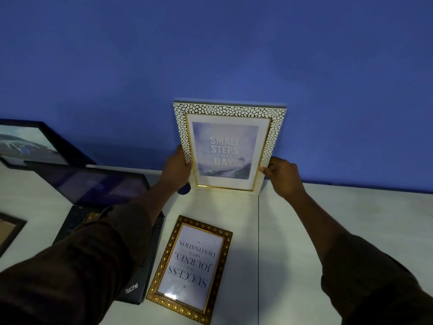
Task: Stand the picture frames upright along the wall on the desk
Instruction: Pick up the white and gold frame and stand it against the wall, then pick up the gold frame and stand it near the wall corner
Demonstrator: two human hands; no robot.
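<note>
A white-and-gold pebble-patterned frame reading "Small steps every day" stands upright against the blue wall, its bottom edge on the white desk. My left hand grips its left side and my right hand grips its right side. A gold ornate frame with a "Success is a journey" print lies flat on the desk in front, text upside down to me. A black frame with a landscape picture leans at the far left by the wall.
An open black laptop sits left of centre, under my left forearm. A dark frame corner lies at the left edge. A small dark round object sits by the standing frame's lower left corner.
</note>
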